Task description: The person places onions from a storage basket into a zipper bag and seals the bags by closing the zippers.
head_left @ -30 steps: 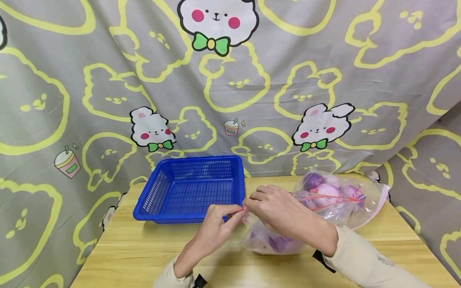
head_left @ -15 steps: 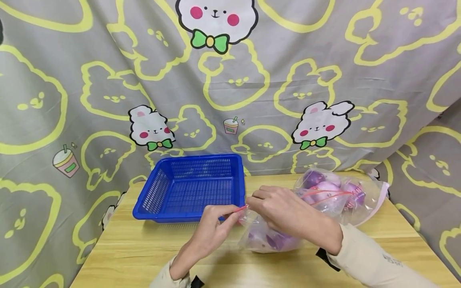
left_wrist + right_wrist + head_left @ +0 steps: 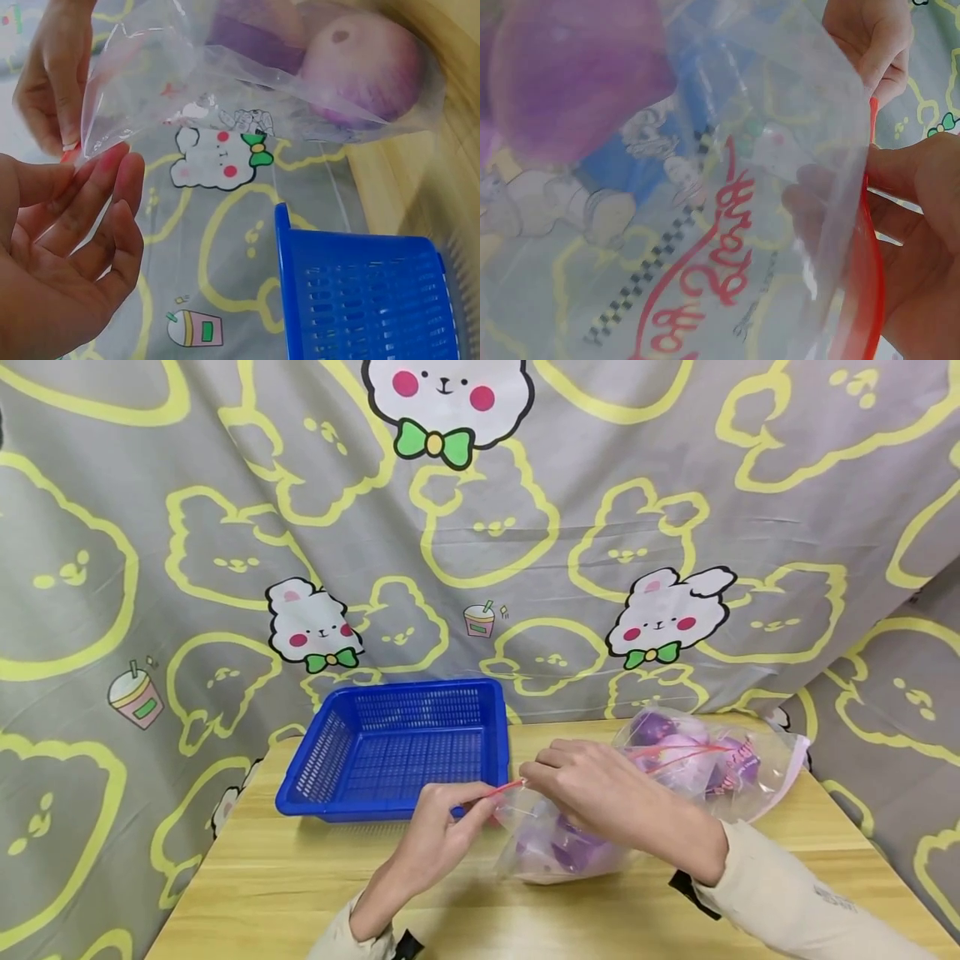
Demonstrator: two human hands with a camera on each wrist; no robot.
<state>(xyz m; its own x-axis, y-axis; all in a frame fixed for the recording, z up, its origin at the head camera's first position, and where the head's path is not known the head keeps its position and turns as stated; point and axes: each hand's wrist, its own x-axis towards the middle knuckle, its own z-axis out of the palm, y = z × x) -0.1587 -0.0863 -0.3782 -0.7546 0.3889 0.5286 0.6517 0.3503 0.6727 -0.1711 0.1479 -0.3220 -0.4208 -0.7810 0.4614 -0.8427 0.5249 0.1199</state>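
A clear printed zip bag (image 3: pixel 517 860) with a red zip strip (image 3: pixel 875 262) rests on the table, holding several round purple-and-white things that look like red onions (image 3: pixel 364 71). My left hand (image 3: pixel 438 831) pinches one end of the strip between thumb and fingers. Just to its right, my right hand (image 3: pixel 600 789) pinches the strip too, its thumb and fingers on either side of the bag's edge in the right wrist view. A short length of red strip runs straight between the two hands. Beyond the right hand, two red zip lines lie apart. My right forearm hides part of the bag.
A blue perforated plastic basket (image 3: pixel 420 768) stands at the back left of the wooden table (image 3: pixel 255 877), just beyond my left hand. A grey curtain (image 3: pixel 540 543) with yellow outlines and white bunnies hangs behind the table. At the back right, the bag's pale pink edge reaches near the curtain.
My hands have drawn slightly apart, the left to the left and the right to the right. More of the red strip shows between them. The basket stays put.
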